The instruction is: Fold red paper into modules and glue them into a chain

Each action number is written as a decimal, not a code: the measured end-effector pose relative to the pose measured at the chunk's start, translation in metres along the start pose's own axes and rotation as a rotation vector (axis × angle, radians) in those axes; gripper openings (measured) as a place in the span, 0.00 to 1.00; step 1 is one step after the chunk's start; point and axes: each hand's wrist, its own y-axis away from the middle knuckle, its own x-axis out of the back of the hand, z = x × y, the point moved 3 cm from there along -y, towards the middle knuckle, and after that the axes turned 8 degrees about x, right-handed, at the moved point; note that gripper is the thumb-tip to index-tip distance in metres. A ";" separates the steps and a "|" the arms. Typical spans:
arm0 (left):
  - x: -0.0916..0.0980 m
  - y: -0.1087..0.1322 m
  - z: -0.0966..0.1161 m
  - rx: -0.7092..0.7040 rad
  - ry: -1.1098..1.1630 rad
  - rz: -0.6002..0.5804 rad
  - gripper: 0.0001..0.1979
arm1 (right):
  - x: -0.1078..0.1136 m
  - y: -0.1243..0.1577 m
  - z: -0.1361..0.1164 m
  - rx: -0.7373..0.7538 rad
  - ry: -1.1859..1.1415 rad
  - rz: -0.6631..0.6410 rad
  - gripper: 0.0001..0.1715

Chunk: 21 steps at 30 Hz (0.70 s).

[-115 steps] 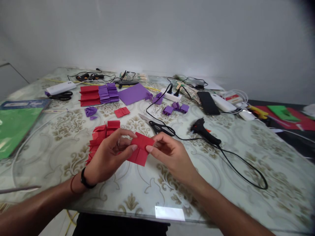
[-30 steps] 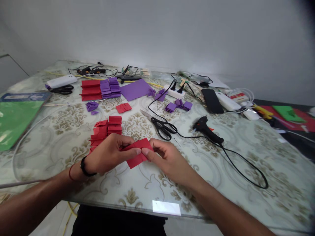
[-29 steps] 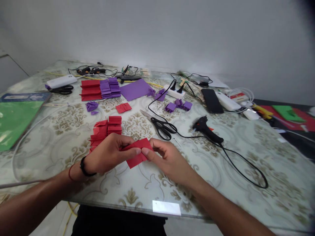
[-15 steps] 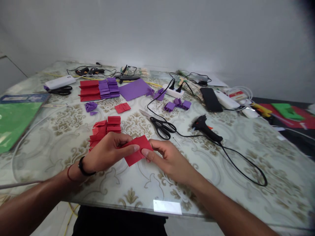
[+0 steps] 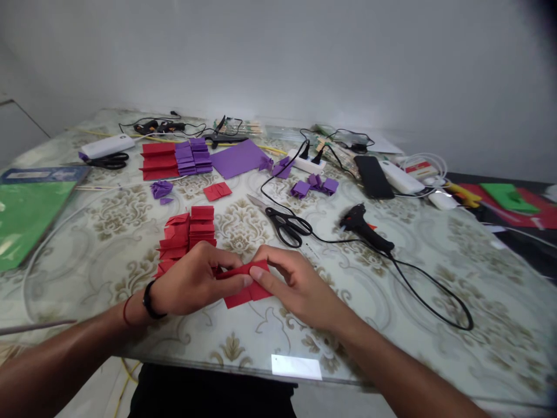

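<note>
Both of my hands pinch one small red paper piece [image 5: 243, 290] low over the glass-topped table [image 5: 130, 273], near its front edge. My left hand [image 5: 194, 284] grips the paper's left side with thumb and fingers closed. My right hand [image 5: 291, 284] holds the right side, forefinger along the fold. The paper is folded, its upper flap bent over towards me. A pile of folded red paper pieces [image 5: 185, 232] lies just behind my left hand.
Black scissors [image 5: 285, 223] and a black glue gun [image 5: 363, 229] with its cord [image 5: 435, 290] lie behind my right hand. Farther back are purple paper stacks [image 5: 194, 155], a red stack [image 5: 159, 159], a purple sheet [image 5: 239, 158], a power strip [image 5: 307, 165] and a phone [image 5: 374, 177]. Green sheets [image 5: 24, 217] lie at the left.
The red paper has been folded flatter and lowered towards the table. Both hands have closed in together over it, and the view has shifted slightly.
</note>
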 end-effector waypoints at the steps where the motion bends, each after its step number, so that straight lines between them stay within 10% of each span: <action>1: -0.001 0.000 0.000 -0.001 0.000 -0.014 0.21 | 0.000 0.000 0.000 0.014 0.001 0.002 0.14; 14: -0.006 0.001 0.002 -0.027 -0.040 -0.122 0.19 | -0.004 0.001 -0.004 0.100 -0.037 -0.042 0.16; 21: 0.003 -0.001 0.003 -0.045 -0.007 0.076 0.20 | 0.002 0.000 0.000 0.003 0.055 -0.017 0.16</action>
